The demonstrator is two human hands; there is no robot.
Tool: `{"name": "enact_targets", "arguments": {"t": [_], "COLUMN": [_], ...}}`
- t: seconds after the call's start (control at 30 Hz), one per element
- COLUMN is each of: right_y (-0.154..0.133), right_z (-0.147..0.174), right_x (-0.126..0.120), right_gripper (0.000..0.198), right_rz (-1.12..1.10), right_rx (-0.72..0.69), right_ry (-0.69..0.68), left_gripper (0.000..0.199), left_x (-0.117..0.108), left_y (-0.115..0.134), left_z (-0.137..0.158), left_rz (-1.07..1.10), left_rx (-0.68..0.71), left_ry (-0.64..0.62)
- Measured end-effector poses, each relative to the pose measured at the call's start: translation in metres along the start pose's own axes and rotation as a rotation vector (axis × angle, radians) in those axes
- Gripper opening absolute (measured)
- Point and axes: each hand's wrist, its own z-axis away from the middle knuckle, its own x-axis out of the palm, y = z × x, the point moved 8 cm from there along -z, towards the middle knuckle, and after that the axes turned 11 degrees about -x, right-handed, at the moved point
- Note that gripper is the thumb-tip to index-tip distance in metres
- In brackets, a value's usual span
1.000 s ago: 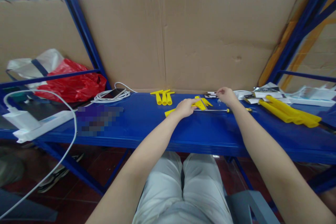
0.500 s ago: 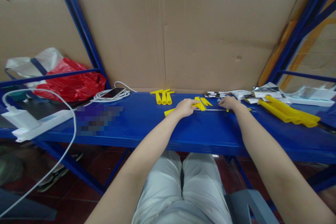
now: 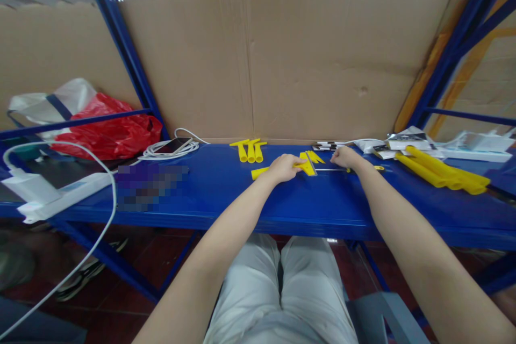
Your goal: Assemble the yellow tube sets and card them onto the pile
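Observation:
My left hand (image 3: 286, 168) is closed around a yellow scraper (image 3: 308, 165) lying low over the blue table, its wide head and metal edge pointing right and its tube handle sticking out left of my palm. My right hand (image 3: 345, 157) is bunched with fingertips pressed together just above the table, right of the scraper head. What those fingers hold, if anything, is too small to make out. Between my hands lies a screwdriver (image 3: 328, 169) with a long thin shaft, its handle partly behind my right wrist. Several small yellow pieces (image 3: 315, 157) rest just behind the scraper head.
Three yellow scraper bodies (image 3: 251, 151) stand in a row near the cardboard wall (image 3: 193, 64). Yellow tubes (image 3: 443, 172) lie at the right beside small boxes (image 3: 409, 140). Black-and-white packs (image 3: 325, 146) sit at the back. A power strip (image 3: 76, 193) and cable lie left.
My right hand has shifted slightly left, and its fingers have drawn together over the spot with small metal bits. My left hand keeps its hold on the scraper, whose head has turned slightly.

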Motion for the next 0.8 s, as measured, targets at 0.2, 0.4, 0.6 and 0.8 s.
{"name": "enact_targets", "arguments": {"t": [0.2, 0.4, 0.6, 0.8], "right_y": [-0.063, -0.092, -0.089, -0.087], "right_z": [0.006, 0.011, 0.008, 0.007], "right_x": [-0.002, 0.014, 0.016, 0.018], "right_gripper": [0.009, 0.012, 0.014, 0.014], "right_rz": [-0.577, -0.642, -0.583, -0.519], "right_rx": [-0.083, -0.18, -0.208, -0.179], "right_ry": [0.084, 0.011, 0.01, 0.004], "left_gripper": [0.035, 0.033, 0.034, 0.035], "left_x": [-0.002, -0.004, -0.004, -0.003], "left_y": [0.003, 0.01, 0.012, 0.012], "left_z": [0.003, 0.005, 0.006, 0.006], "left_rz": [-0.063, -0.108, -0.144, -0.15], "left_rx": [0.017, 0.062, 0.085, 0.068], "left_ry": [0.005, 0.018, 0.026, 0.025]}}
